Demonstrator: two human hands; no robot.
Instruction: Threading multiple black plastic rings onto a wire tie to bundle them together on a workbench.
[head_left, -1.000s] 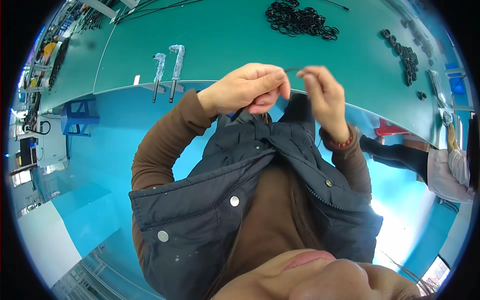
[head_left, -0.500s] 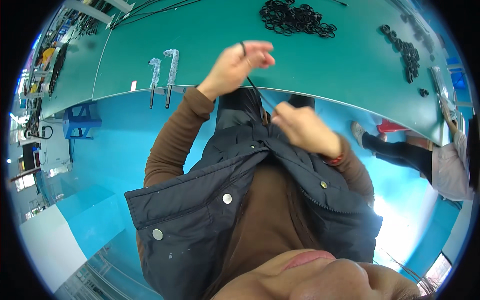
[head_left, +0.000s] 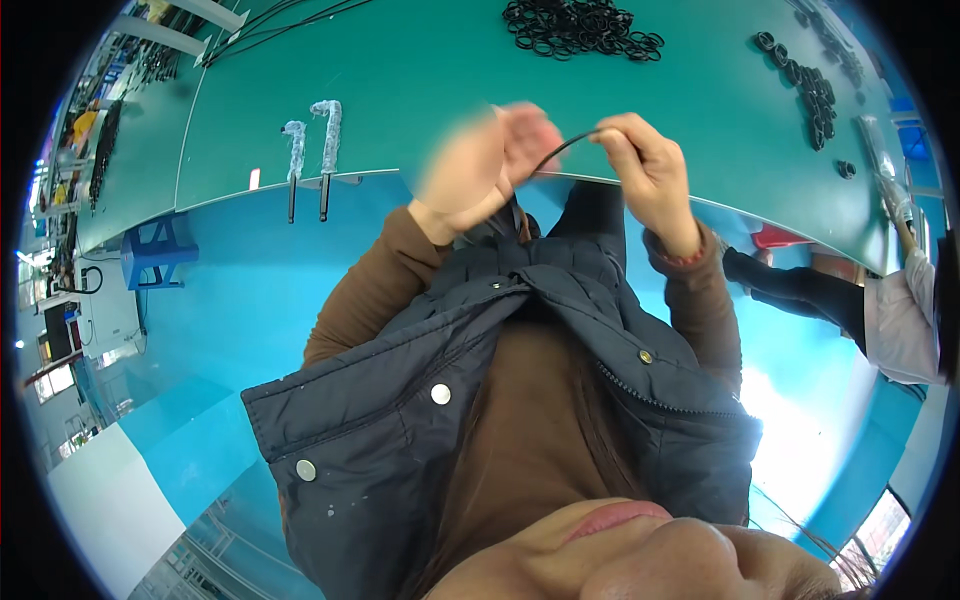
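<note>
My right hand (head_left: pixel 652 170) is raised over the table's near edge, its thumb and fingers pinching a thin black cable (head_left: pixel 574 143). From there the cable curves down to my left hand (head_left: pixel 485 165), which is partly smeared by motion. The left fingers are bent around the cable, though the exact grip is hard to make out. Left of my hands, two black rods wrapped in clear plastic film, one shorter (head_left: pixel 295 160) and one longer (head_left: pixel 328 150), lie with their dark ends sticking out past the table edge.
A heap of black rings (head_left: pixel 580 30) lies on the green table (head_left: pixel 420 80). More black rings (head_left: pixel 815 100) are at the right. Long black cables (head_left: pixel 280 30) run along the far left. A blue stool (head_left: pixel 158 250) stands below. Another person (head_left: pixel 890 310) is at the right.
My right hand has come up and to the right from below the table edge, drawing the cable with it. My left hand has turned and dropped slightly.
</note>
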